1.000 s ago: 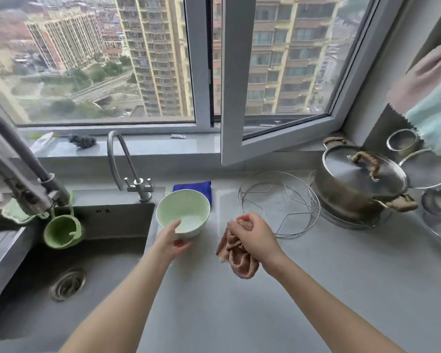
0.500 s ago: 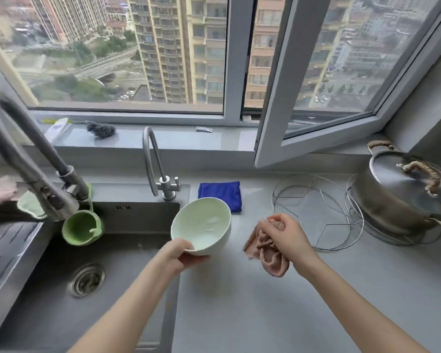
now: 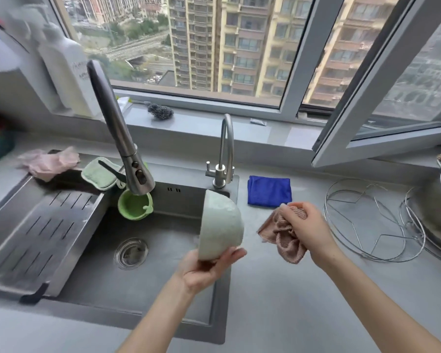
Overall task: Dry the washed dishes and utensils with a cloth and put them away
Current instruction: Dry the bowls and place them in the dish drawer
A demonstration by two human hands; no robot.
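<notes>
Bowl [image 3: 220, 225], on tabletop [image 3: 290, 314] one second ago, now lifted, tipped on side over sink [image 3: 148, 296], mouth toward 9 o'clock; left hand [image 3: 209, 268] grasping its lower rim; right hand [image 3: 306, 228] bunching cloth [image 3: 283, 238] at bowl's 3 o'clock, not touching; likely draining before wiping.

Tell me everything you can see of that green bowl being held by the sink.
The bowl is pale green, round and plain, with a smooth outside that looks like ceramic or hard plastic. It is held in the air on its side, mouth turned left toward the sink, so only its outer wall shows. It hangs over the sink's right edge. Only the left hand touches it, gripping its lower rim. The pink cloth in the right hand is apart from it.
</notes>
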